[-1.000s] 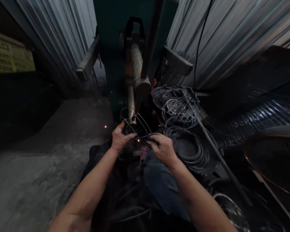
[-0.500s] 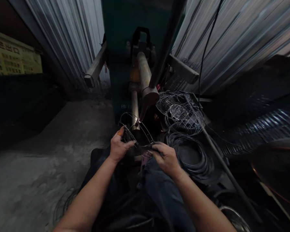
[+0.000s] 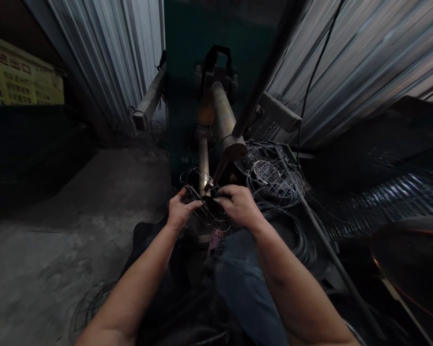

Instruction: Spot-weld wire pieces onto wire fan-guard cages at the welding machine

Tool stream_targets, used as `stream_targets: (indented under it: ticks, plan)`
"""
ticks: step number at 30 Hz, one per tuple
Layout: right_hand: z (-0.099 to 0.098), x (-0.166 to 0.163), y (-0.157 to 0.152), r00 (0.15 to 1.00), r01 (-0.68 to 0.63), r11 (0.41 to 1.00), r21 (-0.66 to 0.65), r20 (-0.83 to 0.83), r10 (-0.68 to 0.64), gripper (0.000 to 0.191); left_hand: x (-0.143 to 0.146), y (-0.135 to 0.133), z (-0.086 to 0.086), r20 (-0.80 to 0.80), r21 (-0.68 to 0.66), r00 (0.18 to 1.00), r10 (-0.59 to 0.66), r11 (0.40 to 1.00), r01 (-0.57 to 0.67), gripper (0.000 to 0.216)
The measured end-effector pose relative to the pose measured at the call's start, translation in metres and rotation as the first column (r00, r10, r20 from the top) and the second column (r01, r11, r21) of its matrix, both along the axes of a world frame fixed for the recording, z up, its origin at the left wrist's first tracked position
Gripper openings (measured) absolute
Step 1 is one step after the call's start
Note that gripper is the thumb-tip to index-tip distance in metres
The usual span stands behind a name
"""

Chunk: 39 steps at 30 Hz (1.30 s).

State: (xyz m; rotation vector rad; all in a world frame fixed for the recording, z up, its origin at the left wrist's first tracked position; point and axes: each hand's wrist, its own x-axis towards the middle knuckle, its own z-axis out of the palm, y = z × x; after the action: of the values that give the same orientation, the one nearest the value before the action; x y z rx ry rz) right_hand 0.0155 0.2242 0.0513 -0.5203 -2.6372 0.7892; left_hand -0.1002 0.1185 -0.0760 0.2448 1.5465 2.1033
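A round frame of thin metal wire (image 3: 209, 222) is held between my hands, around the end of an upright-looking brass-coloured rod (image 3: 203, 161). My left hand (image 3: 179, 210) pinches its left side, thumb pointing inward; an orange covering shows on one finger. On the other side my right hand (image 3: 238, 205) has its fingertips pinched close to the rod's end, at the wire; the exact grip is dark. Above them a thick metal cylinder (image 3: 224, 113) reaches out from a dark green machine (image 3: 182, 96), and a slanting pointed piece (image 3: 221, 168) comes down near the rod's tip.
Finished-looking round wire grids (image 3: 274, 178) lie piled to the right, with coiled wire rings (image 3: 301, 240) in front. A long bar (image 3: 332, 254) runs past them. A yellow crate (image 3: 21, 79) stands at the left. More wire rings (image 3: 84, 302) lie on the floor.
My right hand has moved up and left, from the frame's right edge to near the rod's end. My left hand still holds the frame, slightly shifted. The view has moved a little.
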Motion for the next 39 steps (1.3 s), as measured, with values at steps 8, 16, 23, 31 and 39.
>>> stream_targets:
  ticks: [8, 16, 23, 31, 39]
  plan:
    - [0.012, -0.012, 0.006, 0.994, 0.033, 0.998, -0.051, 0.101, -0.028, 0.010, 0.001, 0.002, 0.008, 0.020, -0.001, 0.999, -0.027, 1.000, 0.027, 0.061]
    - [0.015, -0.013, 0.008, 0.994, 0.031, 0.994, -0.107, 0.107, -0.020, 0.009, -0.002, 0.000, -0.007, -0.063, -0.020, 0.995, -0.076, 0.997, 0.075, 0.058]
    - [0.008, -0.017, 0.010, 0.997, 0.050, 0.987, -0.151, 0.068, -0.040, 0.008, -0.003, -0.001, -0.006, -0.070, -0.049, 0.994, -0.086, 0.995, 0.083, 0.058]
    - [0.001, 0.012, 0.009, 0.968, 0.038, 0.957, -0.287, -0.228, -0.106, 0.023, 0.003, -0.008, 0.001, 0.011, -0.020, 0.997, -0.076, 0.997, 0.076, 0.052]
    - [-0.037, 0.044, 0.004, 0.962, 0.012, 0.766, -0.643, -0.201, -0.184, 0.020, -0.002, -0.008, 0.001, 0.272, -0.016, 0.960, -0.074, 0.997, 0.081, 0.044]
